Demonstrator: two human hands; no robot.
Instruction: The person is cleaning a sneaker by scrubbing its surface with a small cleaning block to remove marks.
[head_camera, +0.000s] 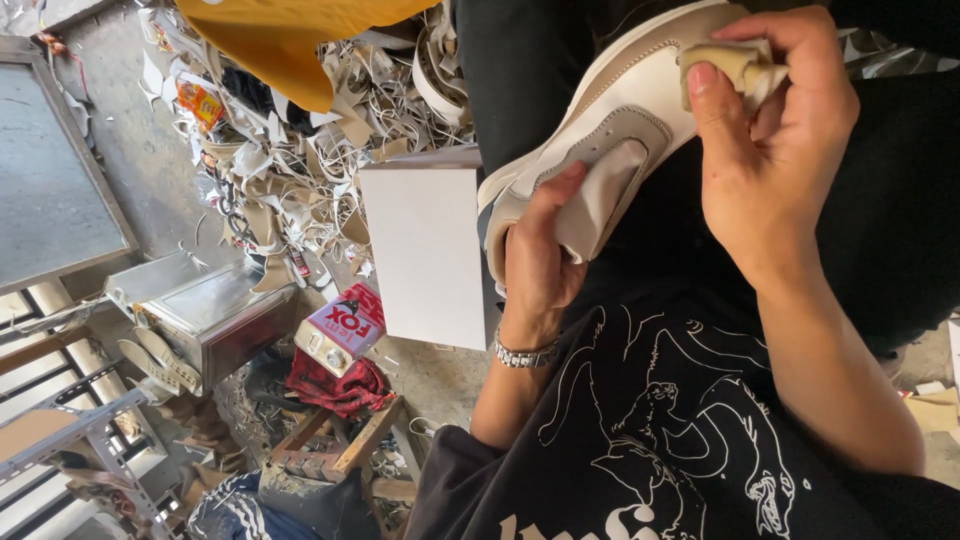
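Gripping a pale leather shoe (610, 120) over the lap, the left hand (540, 255) closes round its heel; the right hand (760, 150) pinches a tan rubbing block (725, 62) against its sole, toe cut off above; beyond, a white box (425, 250) and heaped offcuts (300, 170).

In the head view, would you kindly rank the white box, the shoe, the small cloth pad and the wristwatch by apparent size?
1. shoe and white box: look alike; the shoe is partly cropped and nearer, so unranked.
2. small cloth pad, in the right hand
3. wristwatch, on the left hand
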